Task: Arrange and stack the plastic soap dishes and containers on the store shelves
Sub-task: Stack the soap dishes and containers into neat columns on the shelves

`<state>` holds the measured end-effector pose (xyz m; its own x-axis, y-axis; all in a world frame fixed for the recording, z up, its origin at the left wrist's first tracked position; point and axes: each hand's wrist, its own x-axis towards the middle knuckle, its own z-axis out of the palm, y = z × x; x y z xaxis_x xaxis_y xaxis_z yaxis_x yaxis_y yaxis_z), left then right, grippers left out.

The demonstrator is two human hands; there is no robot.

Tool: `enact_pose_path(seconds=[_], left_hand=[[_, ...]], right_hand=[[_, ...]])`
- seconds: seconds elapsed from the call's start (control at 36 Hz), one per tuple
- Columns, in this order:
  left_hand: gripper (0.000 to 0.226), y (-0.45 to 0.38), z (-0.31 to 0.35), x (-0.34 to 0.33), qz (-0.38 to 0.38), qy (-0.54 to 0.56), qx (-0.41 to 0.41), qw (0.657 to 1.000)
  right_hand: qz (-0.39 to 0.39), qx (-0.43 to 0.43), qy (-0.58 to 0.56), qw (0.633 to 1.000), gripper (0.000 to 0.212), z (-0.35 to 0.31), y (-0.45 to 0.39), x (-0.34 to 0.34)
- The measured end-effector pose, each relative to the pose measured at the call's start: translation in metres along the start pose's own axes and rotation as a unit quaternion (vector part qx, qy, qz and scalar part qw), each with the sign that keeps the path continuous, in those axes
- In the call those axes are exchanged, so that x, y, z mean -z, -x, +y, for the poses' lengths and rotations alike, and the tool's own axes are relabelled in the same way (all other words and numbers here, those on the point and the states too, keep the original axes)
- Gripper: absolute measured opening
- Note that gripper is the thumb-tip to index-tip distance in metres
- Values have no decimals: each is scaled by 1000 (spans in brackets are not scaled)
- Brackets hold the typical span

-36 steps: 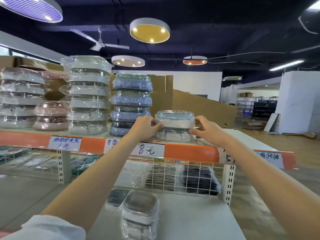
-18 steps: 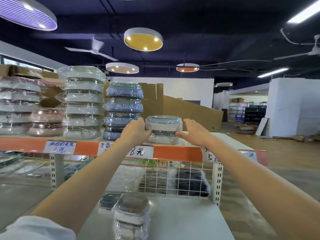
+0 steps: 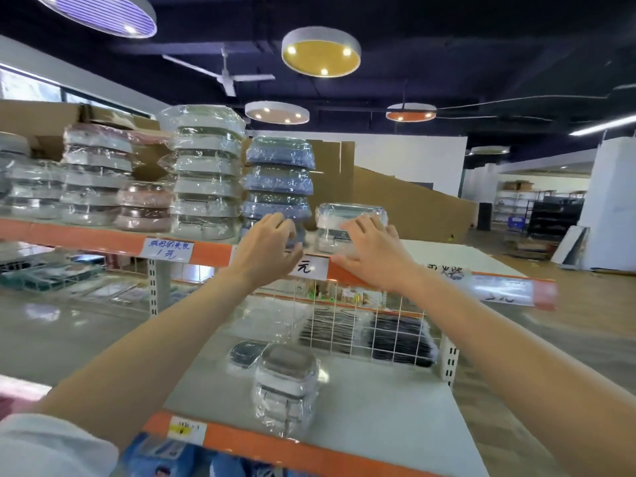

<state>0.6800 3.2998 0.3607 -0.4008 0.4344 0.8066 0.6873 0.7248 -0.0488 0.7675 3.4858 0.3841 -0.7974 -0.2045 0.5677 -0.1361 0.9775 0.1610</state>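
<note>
Landmark: orange-edged upper store shelf (image 3: 103, 235). On it, near its right end, sat the short stack of white plastic soap dishes in clear wrap (image 3: 349, 223). My right hand (image 3: 373, 256) lay in front of that stack, fingers spread and nearly straight, fingertips at its front face; contact uncertain, nothing gripped. My left hand (image 3: 266, 251) hovered left of the stack, fingers loosely curved, empty, partly covering the base of the tall blue wrapped dish stack (image 3: 278, 182). Further left on the shelf: a taller clear-white wrapped stack (image 3: 206, 173). Below the shelf, on the white lower board (image 3: 378, 407), stood another wrapped container stack (image 3: 285, 383).
</note>
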Motion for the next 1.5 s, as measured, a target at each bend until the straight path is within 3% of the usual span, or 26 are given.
enact_pose_path(seconds=[0.08, 0.25, 0.33, 0.42, 0.67, 0.89, 1.14, 1.5], left_hand=[[36, 29, -16, 8, -1, -3, -20, 1000], [30, 90, -45, 21, -63, -6, -7, 998], [34, 119, -63, 19, -127, -18, 21, 992], [25, 143, -83, 11, -199, -42, 51, 978], [33, 179, -152, -21, -302, -28, 93, 948], [33, 209, -233, -82, -360, 79, 133, 920], [29, 230, -278, -151, -363, 183, 111, 907], [30, 234, -308, -192, -351, 243, 98, 899]], right_hand=[[23, 57, -8, 998, 53, -20, 4, -11], [34, 170, -45, 984, 38, -63, 17, -46], [-9, 196, -55, 979, 43, -85, 23, -70], [-78, 200, -43, 976, 49, -103, 20, -93], [-237, 127, -89, 959, 54, -152, -15, -175], [-302, -15, -144, 942, 48, -209, -55, -274], [-382, -166, -92, 904, 77, -218, -81, -344], [-425, -244, -18, 871, 97, -206, -105, -402]])
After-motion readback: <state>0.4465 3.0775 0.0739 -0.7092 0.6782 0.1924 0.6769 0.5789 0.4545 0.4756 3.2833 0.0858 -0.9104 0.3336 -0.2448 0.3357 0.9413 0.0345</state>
